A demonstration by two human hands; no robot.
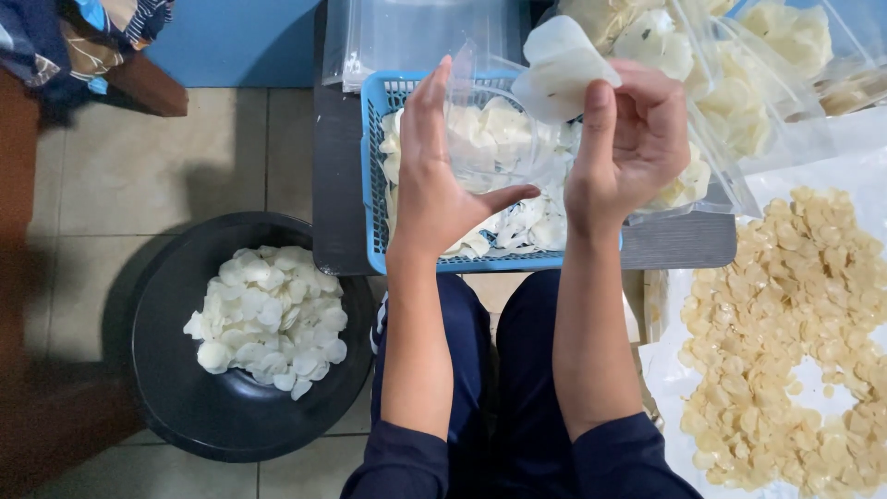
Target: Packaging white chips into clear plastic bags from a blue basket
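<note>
Your right hand (628, 139) is pinching a white cracker (562, 69), its long axis tilting up-left above your fingertips. Your left hand (439, 176) is gripping the clear bag (485, 129), open, mouth facing up, over the blue basket (374, 185).

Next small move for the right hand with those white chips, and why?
Probably lower the white chips into the clear bag. The right hand pinches them just above the bag, which the left hand holds open over the blue basket.
</note>
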